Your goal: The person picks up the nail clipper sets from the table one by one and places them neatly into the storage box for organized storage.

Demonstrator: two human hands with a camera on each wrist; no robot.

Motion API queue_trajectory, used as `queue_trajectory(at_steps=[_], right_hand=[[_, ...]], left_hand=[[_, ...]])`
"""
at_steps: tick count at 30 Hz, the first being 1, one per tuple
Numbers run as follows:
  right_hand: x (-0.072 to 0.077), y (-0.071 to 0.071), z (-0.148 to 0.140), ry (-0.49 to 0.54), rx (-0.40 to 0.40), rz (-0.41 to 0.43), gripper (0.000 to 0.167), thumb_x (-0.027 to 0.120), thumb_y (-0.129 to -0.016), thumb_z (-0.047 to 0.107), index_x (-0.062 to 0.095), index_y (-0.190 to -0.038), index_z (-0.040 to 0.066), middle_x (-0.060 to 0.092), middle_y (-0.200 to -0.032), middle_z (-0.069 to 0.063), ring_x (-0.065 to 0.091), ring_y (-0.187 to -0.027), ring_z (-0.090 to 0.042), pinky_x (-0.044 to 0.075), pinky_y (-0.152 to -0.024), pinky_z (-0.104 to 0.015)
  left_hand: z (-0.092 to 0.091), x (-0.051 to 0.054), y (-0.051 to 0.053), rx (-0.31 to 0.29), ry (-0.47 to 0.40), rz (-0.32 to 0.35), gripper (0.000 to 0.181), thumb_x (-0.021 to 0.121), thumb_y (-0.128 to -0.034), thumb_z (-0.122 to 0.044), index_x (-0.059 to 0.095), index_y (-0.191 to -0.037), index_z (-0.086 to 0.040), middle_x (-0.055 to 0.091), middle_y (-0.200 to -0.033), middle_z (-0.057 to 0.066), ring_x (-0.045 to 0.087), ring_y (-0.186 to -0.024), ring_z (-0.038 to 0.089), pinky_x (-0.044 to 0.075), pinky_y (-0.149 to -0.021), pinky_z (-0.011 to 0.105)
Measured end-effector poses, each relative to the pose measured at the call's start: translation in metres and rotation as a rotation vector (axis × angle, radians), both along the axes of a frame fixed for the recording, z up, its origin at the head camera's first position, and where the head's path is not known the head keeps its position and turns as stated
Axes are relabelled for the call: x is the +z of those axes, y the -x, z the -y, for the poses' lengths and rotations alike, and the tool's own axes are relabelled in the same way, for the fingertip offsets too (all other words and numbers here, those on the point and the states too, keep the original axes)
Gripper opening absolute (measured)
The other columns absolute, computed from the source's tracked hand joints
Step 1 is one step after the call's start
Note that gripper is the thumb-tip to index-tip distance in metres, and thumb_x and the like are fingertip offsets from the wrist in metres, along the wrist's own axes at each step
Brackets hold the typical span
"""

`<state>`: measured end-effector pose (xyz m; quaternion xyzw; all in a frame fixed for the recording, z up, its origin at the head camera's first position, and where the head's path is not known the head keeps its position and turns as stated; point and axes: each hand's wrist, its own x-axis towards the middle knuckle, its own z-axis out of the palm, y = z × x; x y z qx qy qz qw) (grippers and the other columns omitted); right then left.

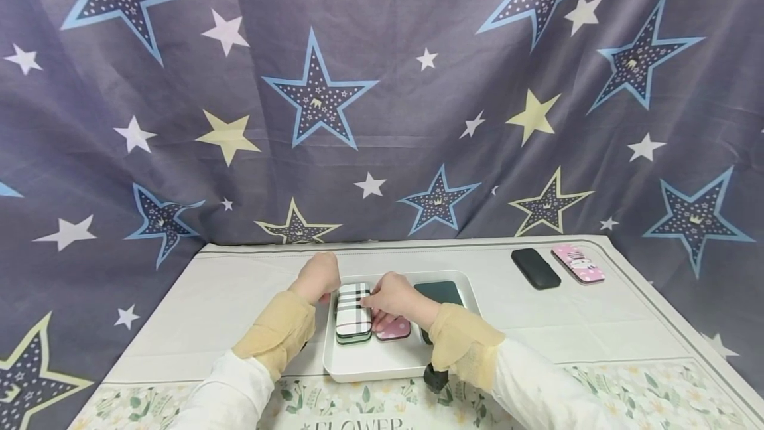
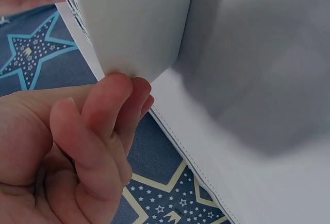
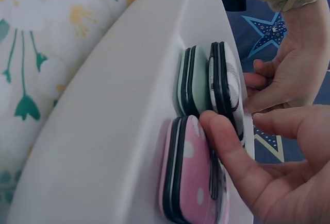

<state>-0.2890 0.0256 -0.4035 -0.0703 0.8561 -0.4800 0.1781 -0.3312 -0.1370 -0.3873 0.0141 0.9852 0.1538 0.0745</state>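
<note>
The right hand (image 1: 396,297) pinches the plaid case (image 1: 348,314), thumb on its top and fingers at its three o'clock edge. The left hand (image 1: 316,277) holds nothing; its fingers are loosely bent, and in the left wrist view the fingertips touch the outside of the white tray (image 1: 382,370) near a corner, at about ten o'clock from the tray's middle.

The plaid case lies inside the tray towards nine o'clock, stacked on the light green case (image 1: 355,340), whose edge shows at six o'clock below it. Just beside this stack, at about four o'clock, is the pink spotted case (image 1: 395,332), partly covered by the right hand's fingers. The dark green case (image 1: 438,290) sits towards one o'clock in the tray, part of it hidden by the right wrist.

Tan wraps (image 1: 280,324) circle both wrists, with white sleeves (image 1: 223,387) behind them.

Outside the tray, well apart at two o'clock, the black case (image 1: 536,268) lies on the worktop (image 1: 525,324); near it at three o'clock is the pink patterned case (image 1: 577,263). Floral print (image 1: 656,390) covers the worktop's six o'clock side, and a star-patterned curtain (image 1: 382,58) hangs at twelve o'clock.
</note>
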Motion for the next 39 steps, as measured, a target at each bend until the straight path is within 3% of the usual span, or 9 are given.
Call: queue_trajectory(at_steps=[10,17,22,26,30,35,39], right_hand=[[0.015,-0.005,-0.005,0.011,0.082,-0.023,0.027,0.065,-0.087,0.01,0.061,-0.099,-0.014,0.067,-0.069,-0.023,0.068,-0.06,-0.035,0.059,-0.053,-0.038],[0.034,-0.013,-0.012,-0.177,0.159,-0.253,0.029,0.065,-0.087,0.018,0.062,-0.104,-0.005,0.068,-0.066,-0.013,0.068,-0.054,-0.025,0.058,-0.054,-0.026],[0.046,-0.019,-0.017,-0.185,0.186,-0.277,0.027,0.065,-0.086,0.017,0.063,-0.104,-0.003,0.069,-0.073,-0.013,0.069,-0.06,-0.028,0.057,-0.051,-0.029],[0.053,-0.021,-0.022,-0.23,0.211,-0.37,0.026,0.065,-0.086,0.018,0.065,-0.105,0.0,0.069,-0.08,-0.006,0.065,-0.059,-0.016,0.052,-0.051,-0.021],[0.056,-0.026,-0.028,-0.25,0.266,-0.489,0.026,0.062,-0.088,0.02,0.066,-0.107,0.002,0.069,-0.088,-0.006,0.063,-0.068,-0.01,0.052,-0.06,-0.02],[0.059,-0.032,-0.036,-0.278,0.307,-0.612,0.035,0.058,-0.091,0.026,0.061,-0.119,0.004,0.066,-0.112,-0.011,0.066,-0.095,-0.023,0.055,-0.08,-0.03],[0.065,-0.036,-0.044,-0.307,0.279,-0.661,0.047,0.056,-0.093,0.034,0.052,-0.131,0.008,0.056,-0.132,-0.008,0.054,-0.12,-0.026,0.046,-0.101,-0.038]], left_hand=[[0.002,0.002,0.001,-0.003,0.028,-0.009,0.02,0.053,-0.0766,0.01,0.062,-0.095,0.014,0.058,-0.045,0.008,0.056,-0.035,0.012,0.044,-0.032,0.018],[0.002,0.001,0.001,0.0,0.03,-0.011,0.022,0.053,-0.0766,0.01,0.062,-0.097,0.014,0.059,-0.047,0.009,0.059,-0.038,0.013,0.044,-0.032,0.017],[0.002,-0.001,0.001,-0.007,0.026,-0.022,0.023,0.051,-0.0776,0.01,0.061,-0.097,0.016,0.058,-0.045,0.008,0.059,-0.037,0.014,0.042,-0.031,0.017],[0.002,-0.001,0.002,-0.006,0.033,-0.022,0.024,0.05,-0.0773,0.011,0.061,-0.099,0.015,0.058,-0.047,0.009,0.06,-0.038,0.015,0.042,-0.031,0.017],[0.002,-0.002,0.002,-0.001,0.034,-0.015,0.024,0.051,-0.0778,0.01,0.061,-0.099,0.016,0.059,-0.047,0.01,0.061,-0.04,0.016,0.042,-0.03,0.017],[0.002,-0.003,0.002,-0.003,0.034,-0.011,0.023,0.052,-0.0794,0.009,0.061,-0.099,0.017,0.059,-0.045,0.008,0.06,-0.038,0.015,0.041,-0.03,0.017],[0.001,-0.002,0.001,-0.005,0.03,-0.019,0.024,0.052,-0.0795,0.009,0.06,-0.1,0.017,0.058,-0.044,0.008,0.058,-0.036,0.014,0.041,-0.03,0.017]])
